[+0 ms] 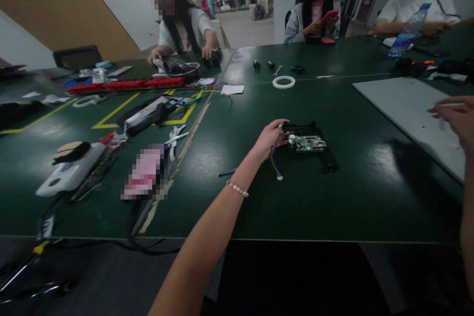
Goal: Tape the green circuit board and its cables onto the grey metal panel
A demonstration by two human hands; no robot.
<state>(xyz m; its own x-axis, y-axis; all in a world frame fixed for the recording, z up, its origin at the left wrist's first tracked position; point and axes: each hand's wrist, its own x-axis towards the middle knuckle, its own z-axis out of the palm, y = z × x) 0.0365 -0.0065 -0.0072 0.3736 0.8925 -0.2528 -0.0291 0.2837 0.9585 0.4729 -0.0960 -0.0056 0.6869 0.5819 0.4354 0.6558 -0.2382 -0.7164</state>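
Observation:
My left hand (269, 140), with a beaded bracelet at its wrist, is closed on the left edge of a black plastic frame (328, 160). A green circuit board (307, 143) sits in that frame, just above or on the table. A grey cable (274, 160) with a white plug hangs from beside my fingers. At the right edge, my right hand (455, 118) is raised over a light grey panel (407, 103). Its fingers are pinched together; something small and pale shows below them, too blurred to name.
The dark green table (289, 207) carries a white tape roll (283, 82), a small wrench (277, 70) and black parts. Left lie a pink blurred-out item (146, 170), a white device (70, 170) and a red power strip (126, 85). Several people sit opposite; a water bottle (409, 32) stands far right.

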